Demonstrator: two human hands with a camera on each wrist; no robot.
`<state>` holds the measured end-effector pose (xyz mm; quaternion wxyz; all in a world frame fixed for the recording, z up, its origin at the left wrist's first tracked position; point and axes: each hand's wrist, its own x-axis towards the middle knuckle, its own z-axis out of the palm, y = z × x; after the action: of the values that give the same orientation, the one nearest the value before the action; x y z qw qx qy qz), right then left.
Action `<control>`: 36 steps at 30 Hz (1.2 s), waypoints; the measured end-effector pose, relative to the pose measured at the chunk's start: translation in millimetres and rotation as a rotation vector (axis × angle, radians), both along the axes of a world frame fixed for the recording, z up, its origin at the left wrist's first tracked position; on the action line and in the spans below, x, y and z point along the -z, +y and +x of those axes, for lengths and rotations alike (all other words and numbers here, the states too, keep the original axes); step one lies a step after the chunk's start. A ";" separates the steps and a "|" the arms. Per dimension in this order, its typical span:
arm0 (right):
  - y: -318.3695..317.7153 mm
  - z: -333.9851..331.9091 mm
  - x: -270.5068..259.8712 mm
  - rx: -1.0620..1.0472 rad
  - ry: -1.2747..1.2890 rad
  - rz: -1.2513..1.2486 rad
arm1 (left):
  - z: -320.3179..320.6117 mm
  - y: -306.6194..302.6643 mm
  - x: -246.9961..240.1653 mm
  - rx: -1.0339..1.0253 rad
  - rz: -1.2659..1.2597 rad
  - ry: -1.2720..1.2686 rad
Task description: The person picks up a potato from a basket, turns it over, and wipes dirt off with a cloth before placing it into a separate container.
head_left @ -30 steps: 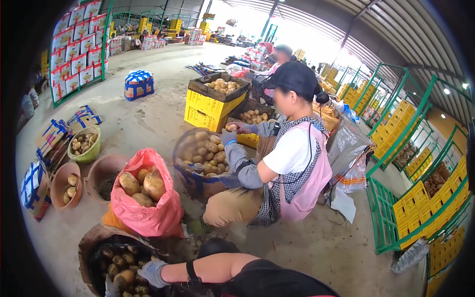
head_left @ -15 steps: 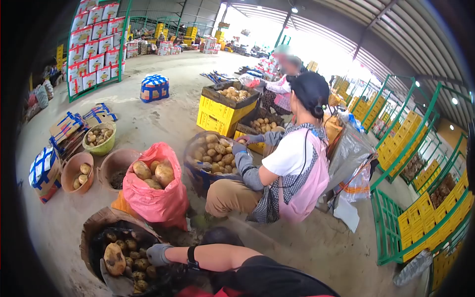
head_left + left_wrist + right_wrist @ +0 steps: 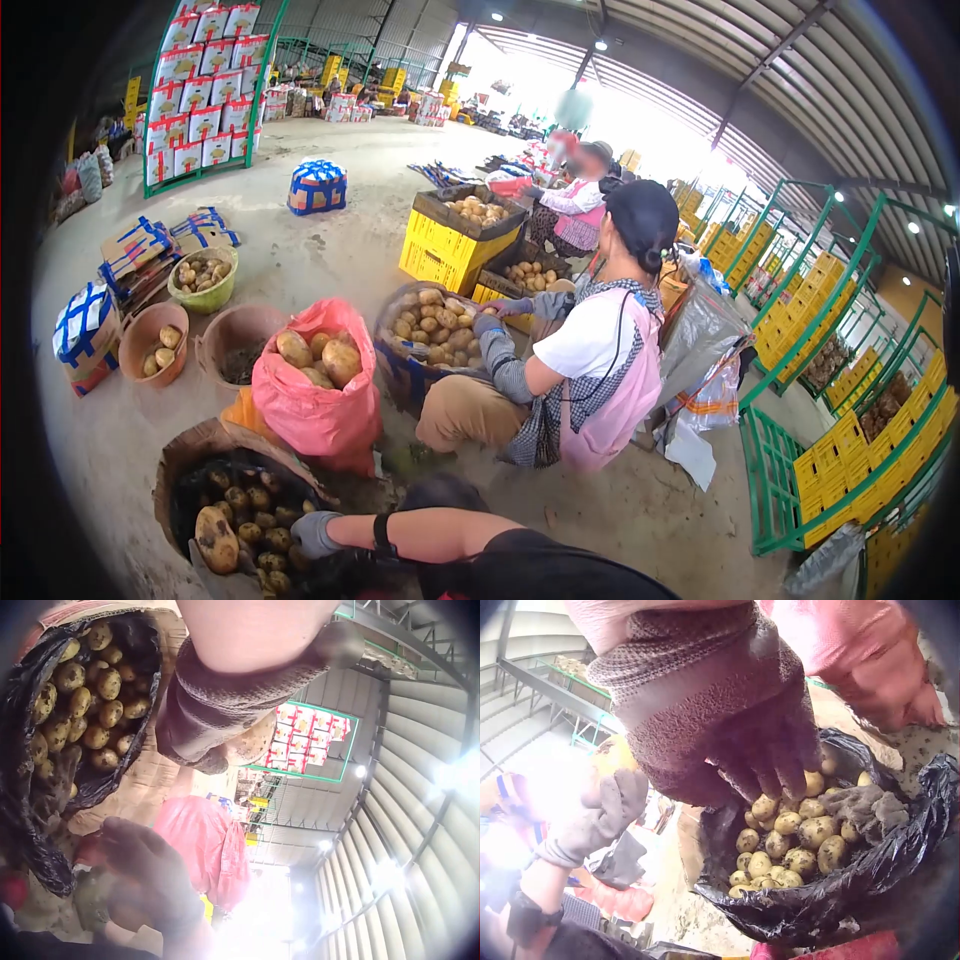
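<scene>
A large pale potato with dark patches [image 3: 215, 540] rests in my gloved left hand [image 3: 217, 705], whose fingers curl round it at the left of the box. The left wrist view shows only part of that potato [image 3: 253, 742] past the glove. My gloved right hand [image 3: 316, 535] is over the box's right side; its fingers [image 3: 772, 769] hang relaxed above small, soil-marked potatoes [image 3: 817, 832] and hold nothing visible. These lie in a cardboard box [image 3: 190, 448] lined with a black plastic bag [image 3: 780, 915]. A grey crumpled cloth or glove [image 3: 870, 810] lies on them.
A pink sack of large potatoes [image 3: 315, 400] stands just beyond the box. Behind it are brown tubs [image 3: 240, 330] and a green basket [image 3: 205, 297]. To the right a seated person [image 3: 590, 350] has both hands at a wide basket of potatoes [image 3: 435, 325].
My left hand has lifted the large potato from among the small ones and moved it slightly left. My right hand has drawn back from it. The seated person's hands have shifted over the wide basket.
</scene>
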<state>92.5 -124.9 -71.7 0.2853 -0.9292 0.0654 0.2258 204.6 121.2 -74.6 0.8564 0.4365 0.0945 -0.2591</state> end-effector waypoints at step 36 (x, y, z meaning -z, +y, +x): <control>-25.3 -22.8 -14.3 0.054 -0.079 0.117 | 18.4 -30.9 57.0 0.090 0.515 -0.693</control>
<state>69.8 -150.1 -57.4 0.3476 -0.9169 0.0655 0.1847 223.1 90.4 -131.6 0.6887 0.7007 -0.1560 -0.1023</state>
